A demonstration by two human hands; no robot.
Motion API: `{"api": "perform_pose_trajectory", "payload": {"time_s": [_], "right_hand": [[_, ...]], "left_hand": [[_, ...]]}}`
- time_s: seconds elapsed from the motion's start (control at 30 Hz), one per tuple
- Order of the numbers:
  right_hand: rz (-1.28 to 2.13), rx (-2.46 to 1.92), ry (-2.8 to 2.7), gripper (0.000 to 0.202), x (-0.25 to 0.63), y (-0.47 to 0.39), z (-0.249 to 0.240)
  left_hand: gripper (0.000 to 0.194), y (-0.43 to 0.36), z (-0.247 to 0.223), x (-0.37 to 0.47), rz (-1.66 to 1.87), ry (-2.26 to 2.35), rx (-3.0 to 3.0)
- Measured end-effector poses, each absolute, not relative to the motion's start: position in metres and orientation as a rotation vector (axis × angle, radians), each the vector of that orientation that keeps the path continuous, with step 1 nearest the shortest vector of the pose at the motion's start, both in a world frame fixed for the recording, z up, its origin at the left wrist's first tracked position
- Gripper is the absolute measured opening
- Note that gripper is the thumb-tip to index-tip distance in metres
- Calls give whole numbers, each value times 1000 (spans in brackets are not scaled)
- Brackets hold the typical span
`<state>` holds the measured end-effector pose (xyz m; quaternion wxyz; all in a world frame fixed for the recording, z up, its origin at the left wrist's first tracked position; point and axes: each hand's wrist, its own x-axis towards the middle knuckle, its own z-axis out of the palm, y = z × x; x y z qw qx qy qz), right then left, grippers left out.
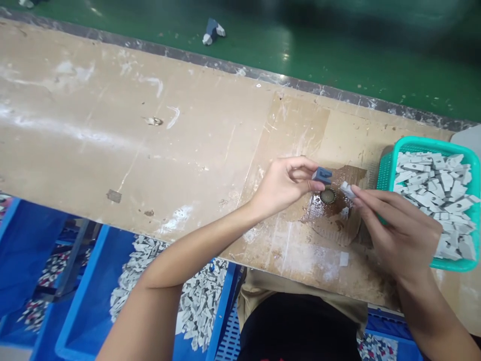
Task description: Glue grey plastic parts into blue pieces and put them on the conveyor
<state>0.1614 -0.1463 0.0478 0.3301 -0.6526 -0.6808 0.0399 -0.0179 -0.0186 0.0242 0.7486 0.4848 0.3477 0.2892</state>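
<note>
Between the thumb and fingers of my left hand is a small blue-grey plastic piece with a notch facing right. My right hand pinches a small light-grey plastic piece by its right end. The two pieces are apart, with a short gap between them. Just below that gap, a small round cap sits on a wet, stained piece of cardboard. What is in the cap is too small to make out.
A turquoise basket full of light-grey pieces stands at the right. A small white piece lies on the worn table. Blue bins with many pieces sit below the front edge. Beyond the far edge, a blue-and-white piece lies on the green surface.
</note>
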Motion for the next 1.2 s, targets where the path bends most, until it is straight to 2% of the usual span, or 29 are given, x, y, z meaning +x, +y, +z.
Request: {"api": "perform_pose_trajectory", "payload": {"time_s": [0.13,0.27,0.8,1.2], "right_hand": [[124,-1661,-1589,57,162,-149,51],[95,-1512,-1706,60,164,-148,51],[211,-1470,-1911,67,163,-148,51],[96,-1478,-1855,62,145,-148,48]], "left_hand": [[18,-26,25,-15,507,727,1030],[19,-34,19,-12,466,657,976],[13,-47,23,-11,605,654,1081],[16,-59,32,-11,753,728,1124]]}}
